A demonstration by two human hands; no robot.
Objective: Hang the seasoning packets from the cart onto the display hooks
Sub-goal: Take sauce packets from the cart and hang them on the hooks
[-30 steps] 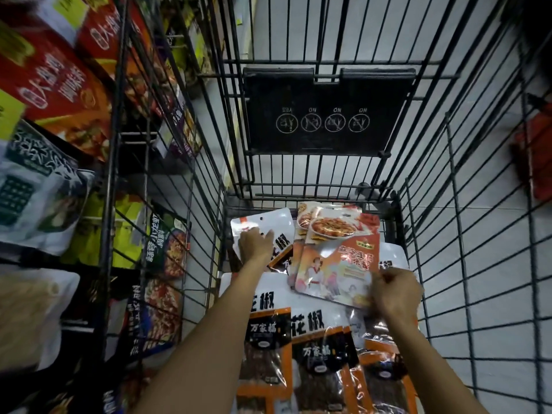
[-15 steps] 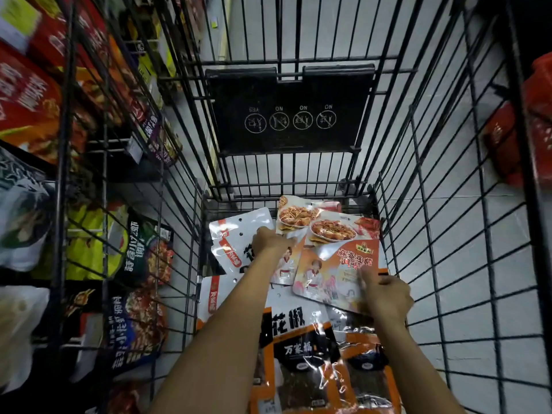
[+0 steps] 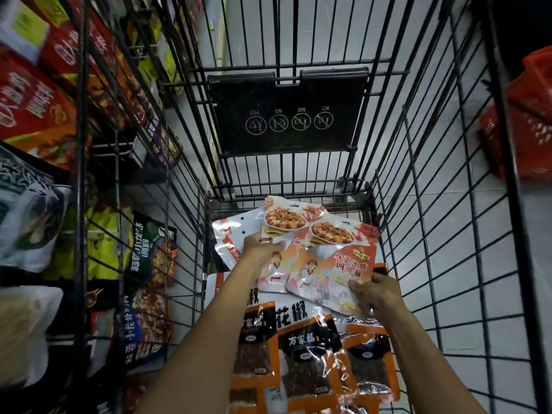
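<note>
1. Stage: pick-up. Both hands are inside the black wire shopping cart [image 3: 372, 192], at its far end, below the black plastic seat flap [image 3: 286, 94] printed with four round pictograms.
2. Left hand [image 3: 261, 249]: the fingers curl round the left edge of a fanned bundle of orange-and-white glossy seasoning packets [image 3: 337, 258] printed with a dish of food. At least two packets are in the fan; the exact count cannot be told.
3. Right hand [image 3: 375, 294]: thumb and fingers pinch the lower right corner of the front packet of the same bundle. Neither hand is free.
4. The bundle appears raised and tilted off the stock beneath it, but it lies wholly within the cart walls. Judged: lifted, not yet carried out.
5. Left in the cart:
   - a white-and-orange packet with punched holes [image 3: 230, 234], under the bundle towards the cart's left wall;
   - overlapping black-and-orange clear-windowed packets [image 3: 310, 354], covering the cart floor at its near end.
6. Destination: display shelving [image 3: 101, 243] stands just outside the cart's left wall and already carries bags in green, yellow and dark wrappers. The hooks themselves cannot be made out through the wire and the blur.
7. A red plastic basket [image 3: 522, 124] sits outside the cart's right wall and appears unrelated to the task.
8. Assessment: nothing from the held bundle is hung. Whether any shelf stock came from this cart cannot be determined. Outstanding work is to carry the bundle over the cart's left wall, thread each packet's hang hole onto a hook, then repeat for the remaining stock. A substantial share of the task is left.
</note>
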